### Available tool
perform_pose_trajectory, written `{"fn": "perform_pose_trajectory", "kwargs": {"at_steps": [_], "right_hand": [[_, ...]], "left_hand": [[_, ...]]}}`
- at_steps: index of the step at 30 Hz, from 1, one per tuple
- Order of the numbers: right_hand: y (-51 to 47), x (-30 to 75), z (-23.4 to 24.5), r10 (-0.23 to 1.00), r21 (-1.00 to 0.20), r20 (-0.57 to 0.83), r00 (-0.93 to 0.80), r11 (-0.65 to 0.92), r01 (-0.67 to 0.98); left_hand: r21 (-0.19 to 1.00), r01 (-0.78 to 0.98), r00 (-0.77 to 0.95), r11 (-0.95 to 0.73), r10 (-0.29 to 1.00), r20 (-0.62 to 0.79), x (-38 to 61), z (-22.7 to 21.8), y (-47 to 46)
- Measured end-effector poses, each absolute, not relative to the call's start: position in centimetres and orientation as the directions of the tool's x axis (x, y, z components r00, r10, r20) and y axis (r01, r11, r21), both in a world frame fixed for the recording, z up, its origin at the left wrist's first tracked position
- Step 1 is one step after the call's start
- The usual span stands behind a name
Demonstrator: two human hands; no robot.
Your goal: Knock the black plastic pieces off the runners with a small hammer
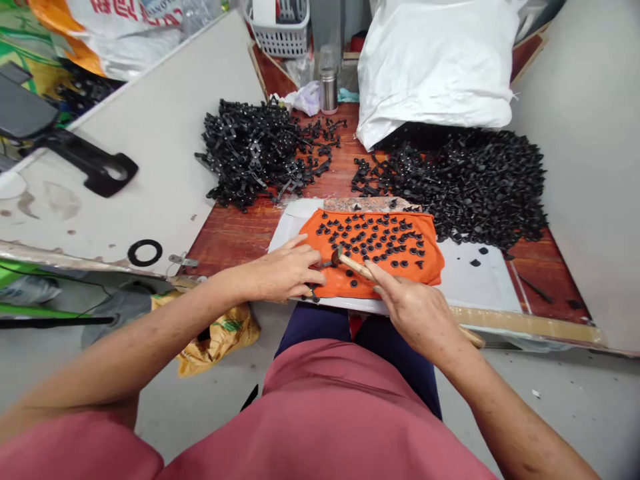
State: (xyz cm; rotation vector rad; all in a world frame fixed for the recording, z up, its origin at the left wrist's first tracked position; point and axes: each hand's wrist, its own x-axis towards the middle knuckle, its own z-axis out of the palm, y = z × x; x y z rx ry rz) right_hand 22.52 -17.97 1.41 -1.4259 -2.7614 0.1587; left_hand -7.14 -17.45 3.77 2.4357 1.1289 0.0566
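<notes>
From my end, head view, left to right. Black plastic clamp arm (103, 160) sticks out over the pale grey side panel; flat black ring (145, 252) lies lower down on the panel. Next, a heap of glossy black plastic clip parts (250, 150) on the reddish-brown wooden table (225, 235), some strays spilling off its right side. Behind it: grey plastic basket (281, 39), then a silver metal flask (329, 91) standing upright.

Left hand (286, 272) is palm down at the left edge of the orange cloth (429, 268), fingers partly spread, the far ones reaching onto the fabric. A thin black piece (326, 265) shows by the fingertips; I can't tell whether they pinch it. Wooden-handled hammer (356, 266) has its small dark head over the cloth, just beside those fingertips. Small black round pegged pieces (385, 243) sit on the cloth in loose rows, mostly beyond the head, a couple on the near side.

Right hand (417, 310) has its fingers wrapped around the handle, index laid along it; butt end pokes out below the palm. White sack (435, 63) stands behind, bigger heap of black pegged parts (480, 187) in front of it. White board (480, 283) shows under the cloth.
</notes>
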Motion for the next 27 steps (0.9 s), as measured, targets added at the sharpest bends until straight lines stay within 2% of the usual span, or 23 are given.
{"fn": "perform_pose_trajectory", "kwargs": {"at_steps": [6, 12, 17, 19, 21, 23, 25, 27], "right_hand": [[-18.4, 22.4, 2.2, 0.813, -0.182, 0.054, -0.58, 0.579, 0.795], [-18.4, 21.1, 2.0, 0.824, -0.049, -0.041, -0.565, 0.563, 0.825], [-18.2, 20.9, 1.9, 0.835, -0.055, -0.048, -0.548, 0.546, 0.836], [-18.3, 21.4, 2.0, 0.839, -0.157, -0.025, -0.544, 0.534, 0.831], [-18.4, 22.1, 2.0, 0.851, -0.339, 0.034, -0.524, 0.503, 0.795], [-18.7, 22.9, 1.9, 0.872, -0.519, 0.095, -0.479, 0.455, 0.724], [-18.9, 23.5, 1.7, 0.891, -0.632, 0.117, -0.438, 0.407, 0.659], [-19.2, 23.8, 1.3, 0.902, -0.696, 0.104, -0.419, 0.367, 0.617]], "left_hand": [[0.399, 0.704, 0.684, -0.588, 0.713, -0.156, -7.6, 3.5, -17.4], [0.381, 0.665, 0.719, -0.642, 0.689, -0.094, -8.4, 2.6, -17.4], [0.27, 0.701, 0.701, -0.66, 0.707, -0.091, -7.7, 2.0, -17.8], [0.182, 0.742, 0.666, -0.645, 0.741, -0.09, -7.4, 2.3, -18.4], [0.125, 0.79, 0.611, -0.601, 0.789, -0.067, -7.3, 2.7, -19.3], [0.153, 0.837, 0.535, -0.526, 0.845, -0.018, -7.4, 3.1, -20.2], [0.309, 0.856, 0.43, -0.415, 0.903, 0.022, -7.3, 3.1, -20.9], [0.567, 0.792, 0.268, -0.225, 0.963, 0.009, -6.9, 2.4, -21.2]]}}
